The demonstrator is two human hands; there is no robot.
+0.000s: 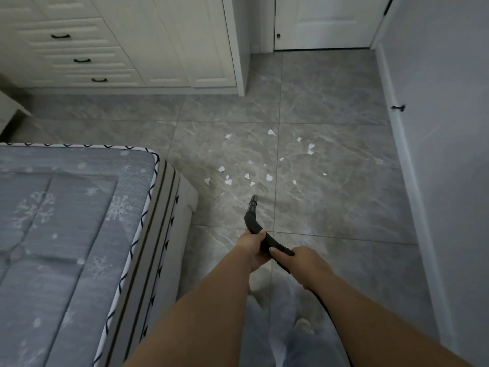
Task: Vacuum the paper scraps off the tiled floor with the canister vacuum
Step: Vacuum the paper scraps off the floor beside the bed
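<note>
Several white paper scraps [268, 177] lie scattered on the grey tiled floor [330, 186] in the middle of the view. A black curved vacuum hose handle [252, 221] points down toward them, its open tip just short of the nearest scraps. My left hand [252, 247] grips the handle at its bend. My right hand [304, 260] grips the handle's rear end, where the black hose [330, 316] runs back past my right forearm. The canister itself is out of view.
A bed with a grey snowflake mattress [66, 234] fills the left side. White drawers and a wardrobe [132, 43] stand at the back left, a white door [325, 22] at the back. A grey wall with a doorstop [398, 108] runs along the right.
</note>
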